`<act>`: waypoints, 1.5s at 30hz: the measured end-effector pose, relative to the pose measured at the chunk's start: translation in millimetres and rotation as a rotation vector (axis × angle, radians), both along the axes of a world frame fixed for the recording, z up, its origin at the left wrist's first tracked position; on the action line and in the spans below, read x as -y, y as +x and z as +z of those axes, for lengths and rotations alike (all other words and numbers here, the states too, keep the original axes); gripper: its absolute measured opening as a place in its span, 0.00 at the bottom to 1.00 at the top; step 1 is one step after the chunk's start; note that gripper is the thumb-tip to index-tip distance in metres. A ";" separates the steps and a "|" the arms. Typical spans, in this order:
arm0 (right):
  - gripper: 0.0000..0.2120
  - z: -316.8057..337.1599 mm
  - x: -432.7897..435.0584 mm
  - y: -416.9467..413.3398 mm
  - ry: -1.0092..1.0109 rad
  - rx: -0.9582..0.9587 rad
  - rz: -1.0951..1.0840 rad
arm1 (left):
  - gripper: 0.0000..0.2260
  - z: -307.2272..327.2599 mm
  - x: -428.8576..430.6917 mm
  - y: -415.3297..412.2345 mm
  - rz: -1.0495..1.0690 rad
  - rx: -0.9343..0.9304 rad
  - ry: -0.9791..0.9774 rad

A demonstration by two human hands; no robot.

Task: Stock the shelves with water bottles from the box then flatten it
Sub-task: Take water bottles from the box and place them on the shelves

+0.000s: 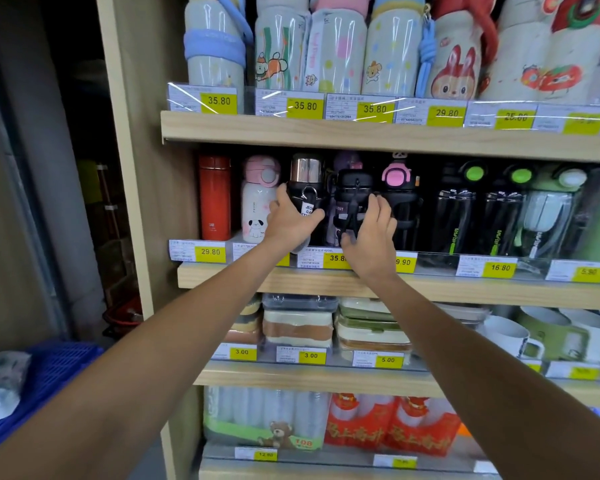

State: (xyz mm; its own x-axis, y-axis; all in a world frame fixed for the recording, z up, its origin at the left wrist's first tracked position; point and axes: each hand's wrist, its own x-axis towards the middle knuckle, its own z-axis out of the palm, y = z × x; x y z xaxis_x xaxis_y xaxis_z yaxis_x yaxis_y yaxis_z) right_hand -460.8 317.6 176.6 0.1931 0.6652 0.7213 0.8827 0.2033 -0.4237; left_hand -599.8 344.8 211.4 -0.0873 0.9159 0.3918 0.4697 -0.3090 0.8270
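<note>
Second shelf (465, 289), L to R along its front edge: red flask (215, 199) at left end, tag 29.80 (210, 251) below it. Next, white-pink bottle w/ dog print (255, 206).

Left hand (288, 223) grips silver-capped black bottle (307, 174) from its left side, thumb across the front. Hang tag (308, 210) reads "JEO / GA / ST", rest cut off. Bottle base overlaps the price strip.

Letters "OUT" show between the two held bottles.

Right hand (368, 237) cups black strap bottle (352, 188), upright just beside: fingers curved round its right side, thumb low in front. Tags under the hands are partly hidden: 35.8…, …9.90.

Further R: pink-lid bottle (395, 178), black green-button bottles (454, 216), tags 16.80 (499, 267) and 5.90 (588, 271).
</note>
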 end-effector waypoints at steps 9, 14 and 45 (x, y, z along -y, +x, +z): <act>0.35 12.5 15.9 15.9 -0.106 -0.031 0.159 | 0.44 4.2 15.4 15.5 0.063 0.012 -0.034; 0.31 19.7 40.0 43.4 -0.082 -0.059 0.225 | 0.45 -10.0 47.5 43.3 0.222 -0.006 0.054; 0.10 -210.3 344.4 676.1 -0.539 -0.559 -0.269 | 0.24 -246.2 274.0 698.4 -0.849 -0.104 -0.513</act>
State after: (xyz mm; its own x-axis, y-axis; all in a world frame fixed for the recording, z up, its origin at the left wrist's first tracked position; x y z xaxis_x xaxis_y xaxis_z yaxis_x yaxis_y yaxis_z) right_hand 215.3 -26.8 -33.6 0.6317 0.7724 0.0665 0.5021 -0.3423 -0.7942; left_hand 98.6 70.8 -34.7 0.6870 0.7197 -0.1001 0.3364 -0.1928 0.9218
